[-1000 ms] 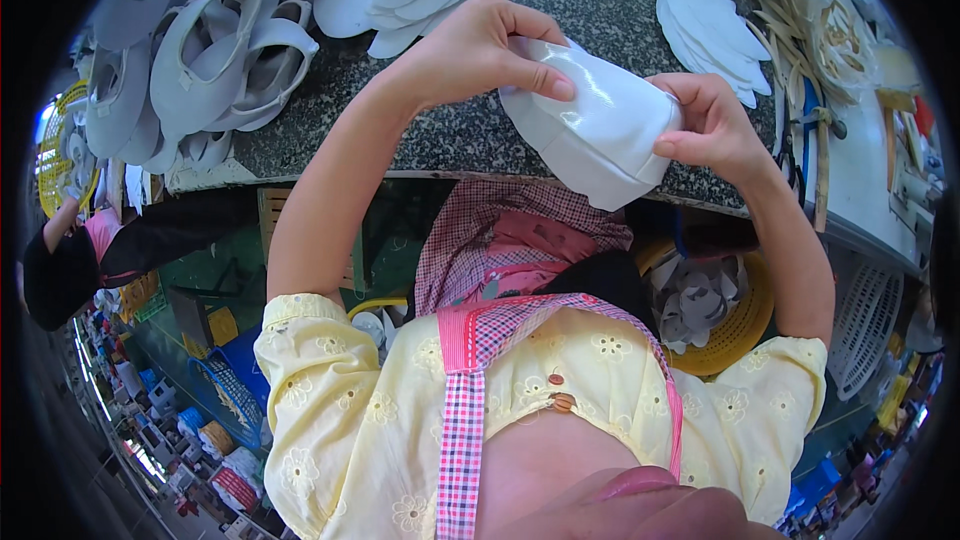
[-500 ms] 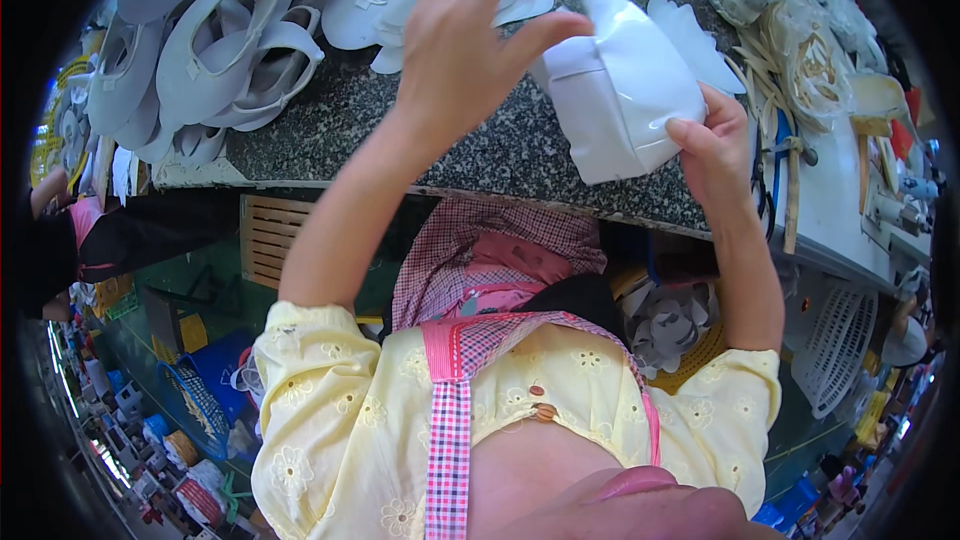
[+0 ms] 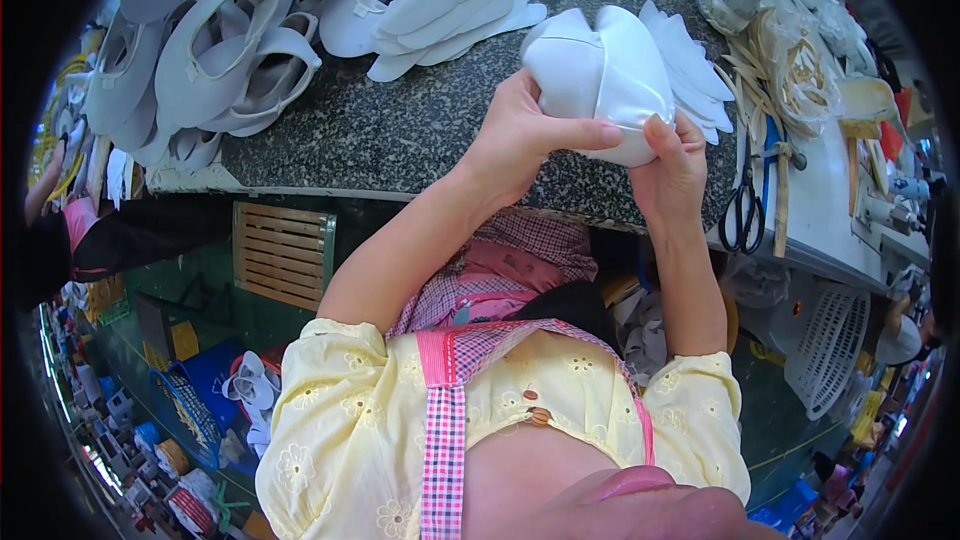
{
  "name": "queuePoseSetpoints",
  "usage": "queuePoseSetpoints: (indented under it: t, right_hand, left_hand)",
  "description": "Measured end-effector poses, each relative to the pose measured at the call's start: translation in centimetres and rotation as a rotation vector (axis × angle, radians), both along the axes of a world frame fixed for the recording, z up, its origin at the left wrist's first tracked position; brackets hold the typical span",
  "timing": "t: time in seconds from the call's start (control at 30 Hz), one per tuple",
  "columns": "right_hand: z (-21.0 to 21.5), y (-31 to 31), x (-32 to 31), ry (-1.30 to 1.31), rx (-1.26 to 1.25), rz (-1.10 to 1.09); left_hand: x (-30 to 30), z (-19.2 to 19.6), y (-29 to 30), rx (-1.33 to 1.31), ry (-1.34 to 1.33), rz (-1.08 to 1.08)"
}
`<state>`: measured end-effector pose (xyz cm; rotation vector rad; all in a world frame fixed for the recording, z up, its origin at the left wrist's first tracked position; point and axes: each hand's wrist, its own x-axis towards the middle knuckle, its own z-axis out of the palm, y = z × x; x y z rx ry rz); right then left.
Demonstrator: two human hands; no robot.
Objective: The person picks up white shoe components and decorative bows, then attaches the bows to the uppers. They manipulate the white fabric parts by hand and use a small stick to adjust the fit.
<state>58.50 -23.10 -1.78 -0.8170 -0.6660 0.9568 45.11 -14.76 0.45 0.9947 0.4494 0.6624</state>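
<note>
A white glossy piece (image 3: 635, 70), folded into a rounded, cup-like shape with a seam down its middle, is held above the stone-topped bench. My left hand (image 3: 525, 125) grips its lower left side, thumb laid across the lower front and fingers partly hidden behind it. My right hand (image 3: 670, 155) pinches its lower right edge, with the thumb tip on the front. Beyond the right hand lies a fanned stack of white scallop-edged pieces (image 3: 690, 80). A pile of flat, curved white pieces (image 3: 440, 10) rests to the left of the held piece.
Several white pieces with oval openings (image 3: 215, 50) are heaped at the bench's left. Black-handled scissors (image 3: 742, 215), thin wooden sticks (image 3: 750, 100) and plastic-wrapped items (image 3: 800, 70) lie on the right. The speckled bench top (image 3: 370, 130) ends in a near edge. Another person's arm (image 3: 45, 185) shows far left.
My left hand has come down and right from above the bench to grip the white piece. The piece has turned and now looks rounder. My right hand has shifted slightly left.
</note>
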Motion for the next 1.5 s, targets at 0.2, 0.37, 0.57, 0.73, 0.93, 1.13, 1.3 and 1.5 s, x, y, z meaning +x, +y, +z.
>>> queuePoseSetpoints:
  t: [0.2, 0.37, 0.57, 0.73, 0.93, 1.13, 1.3, 1.5]
  right_hand:
    - [1.1, 0.0, 0.3, 0.294, -0.125, 0.139]
    - [1.5, 0.2, 0.2, -0.081, -0.211, 0.149]
    - [1.7, -0.2, -0.6, -0.18, -0.157, 0.135]
    - [1.4, -0.2, -0.3, -0.103, -0.157, 0.229]
    - [0.4, -0.5, 0.8, -0.051, -0.171, 0.287]
    - [0.2, -0.8, 2.0, 0.024, -0.136, 0.398]
    - [1.1, -0.9, 0.7, -0.146, -0.135, 0.287]
    - [0.9, -1.2, 0.2, 0.048, -0.141, 0.233]
  left_hand:
    - [0.0, -0.3, 0.2, -0.142, -0.113, -0.043]
    - [-0.4, 0.3, 0.0, -0.017, 0.005, -0.042]
    - [-1.5, 0.5, 0.4, 0.286, 0.125, -0.063]
    - [-2.2, -0.3, 1.1, 0.061, 0.066, -0.073]
    - [-1.7, -1.3, 1.8, -0.106, -0.045, -0.158]
    - [-1.5, -1.5, 2.2, -0.152, -0.087, -0.185]
    - [-1.4, -1.4, 1.9, -0.178, -0.096, -0.161]
    - [-1.6, -1.0, 1.5, -0.151, -0.049, -0.149]
